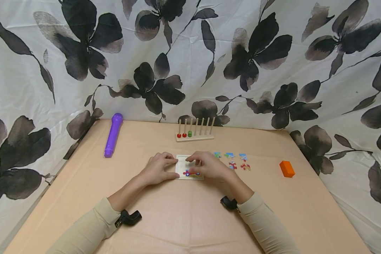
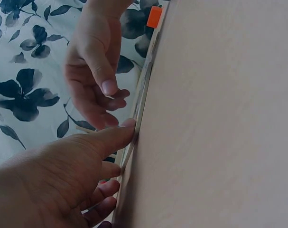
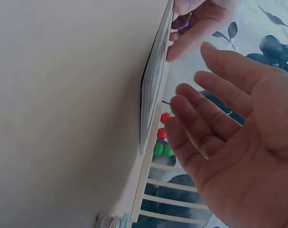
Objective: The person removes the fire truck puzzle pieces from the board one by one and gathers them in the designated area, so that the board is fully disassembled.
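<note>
A small pale puzzle board (image 1: 182, 160) lies flat on the table, with a blue and red vehicle picture (image 1: 188, 173) in its lower part. My left hand (image 1: 160, 168) rests at the board's left side, thumb at the lower corner and fingers higher up. The left wrist view shows that thumb (image 2: 116, 139) lying along the board's edge. Above the board's right part hovers my right hand (image 1: 209, 165), hiding some of it. In the right wrist view this hand (image 3: 243, 128) has loosely extended fingers and holds nothing visible.
Several colourful puzzle pieces (image 1: 242, 156) lie right of the board. Behind stands a wooden peg rack (image 1: 195, 138) with red and green beads. A purple tube-shaped toy (image 1: 113, 135) lies at the back left, an orange block (image 1: 287, 169) at the right. Floral cloth (image 1: 197, 46) hangs behind the table.
</note>
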Motion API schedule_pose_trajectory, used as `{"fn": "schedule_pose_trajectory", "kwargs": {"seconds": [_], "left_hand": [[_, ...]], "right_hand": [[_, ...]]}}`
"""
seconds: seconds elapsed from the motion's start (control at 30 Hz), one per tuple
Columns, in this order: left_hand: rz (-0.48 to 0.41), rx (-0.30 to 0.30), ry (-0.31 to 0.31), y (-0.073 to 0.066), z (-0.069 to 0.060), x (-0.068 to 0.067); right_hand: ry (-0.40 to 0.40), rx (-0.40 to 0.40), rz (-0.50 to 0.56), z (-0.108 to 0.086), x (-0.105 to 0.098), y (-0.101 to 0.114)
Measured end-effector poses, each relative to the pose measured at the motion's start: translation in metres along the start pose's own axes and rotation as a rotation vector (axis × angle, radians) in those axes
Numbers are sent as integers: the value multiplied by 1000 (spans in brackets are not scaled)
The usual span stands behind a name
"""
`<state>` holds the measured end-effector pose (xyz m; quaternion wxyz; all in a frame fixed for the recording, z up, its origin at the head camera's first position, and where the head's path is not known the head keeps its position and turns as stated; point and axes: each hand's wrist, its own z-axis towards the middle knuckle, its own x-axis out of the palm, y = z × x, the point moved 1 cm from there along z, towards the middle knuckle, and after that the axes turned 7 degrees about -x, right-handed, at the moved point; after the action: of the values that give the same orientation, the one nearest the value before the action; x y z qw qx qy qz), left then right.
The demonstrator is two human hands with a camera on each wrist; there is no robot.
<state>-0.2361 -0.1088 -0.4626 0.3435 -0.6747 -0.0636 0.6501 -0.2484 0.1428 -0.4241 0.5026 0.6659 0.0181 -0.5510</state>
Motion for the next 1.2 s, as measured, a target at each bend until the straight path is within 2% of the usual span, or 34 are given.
{"fn": "schedule_pose_trajectory", "kwargs": {"seconds": [0.13, 0.4, 0.63, 1.0, 1.2], "left_hand": [[-2, 3, -2, -1, 0, 0], [18, 1, 3, -1, 1, 0], [11, -6, 3, -2, 0, -1], [5, 0, -3, -3, -1, -1], [7, 4, -9, -2, -1, -1]], "right_hand": [[37, -10, -4, 1, 4, 0], [113, -96, -139, 4, 9, 0], [145, -116, -224, 5, 12, -1], [152, -164, -257, 5, 15, 3], [152, -146, -252, 5, 14, 4]]}}
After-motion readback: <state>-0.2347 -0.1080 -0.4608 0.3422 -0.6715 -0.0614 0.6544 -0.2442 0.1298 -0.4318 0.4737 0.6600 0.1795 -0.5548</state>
